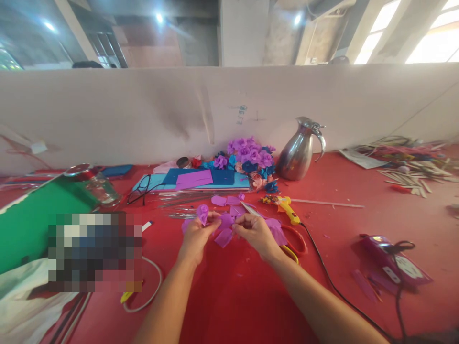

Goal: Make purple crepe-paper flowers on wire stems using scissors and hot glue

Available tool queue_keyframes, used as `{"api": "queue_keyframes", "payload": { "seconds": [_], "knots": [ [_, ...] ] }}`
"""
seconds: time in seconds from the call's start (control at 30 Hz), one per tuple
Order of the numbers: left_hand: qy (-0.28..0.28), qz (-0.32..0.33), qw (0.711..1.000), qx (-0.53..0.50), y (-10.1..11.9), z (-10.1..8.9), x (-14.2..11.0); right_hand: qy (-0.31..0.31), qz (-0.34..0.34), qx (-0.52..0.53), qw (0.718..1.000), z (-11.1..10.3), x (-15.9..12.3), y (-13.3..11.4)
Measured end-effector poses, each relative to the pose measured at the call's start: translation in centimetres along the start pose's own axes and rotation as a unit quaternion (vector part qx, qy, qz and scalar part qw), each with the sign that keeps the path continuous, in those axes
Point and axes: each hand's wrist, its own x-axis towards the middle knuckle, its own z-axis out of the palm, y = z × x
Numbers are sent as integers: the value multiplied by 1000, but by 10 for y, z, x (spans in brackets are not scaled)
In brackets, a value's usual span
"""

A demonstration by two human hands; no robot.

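My left hand (199, 235) is closed on a partly made purple paper flower (202, 213), which stands up above the fingers. Between my two hands is a purple paper petal (225, 221). My right hand (256, 232) pinches its right edge, while the left fingertips touch its other side. Loose purple petals (223, 238) lie on the table under and around both hands. Partly behind my right hand are scissors (297, 240) with red and yellow handles; their blade tip shows above the knuckles. A yellow glue gun (289, 210) rests to the right, with its cord trailing toward me.
Finished purple, blue and pink paper flowers (251, 155) are heaped by the wall beside a steel jug (300, 150). Paper sheets (193, 179), eyeglasses (144, 190) and thin wires (184, 203) lie behind my hands. A glass jar (95, 184) stands left; a purple box with cables (394, 263) lies right.
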Motion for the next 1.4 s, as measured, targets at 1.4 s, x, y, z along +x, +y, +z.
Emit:
{"api": "queue_keyframes", "payload": {
  "seconds": [1.4],
  "knots": [
    [9, 16, 981, 195, -4, -5, 3, 124, -45, -100, 986, -14, 4, -4]
  ]
}}
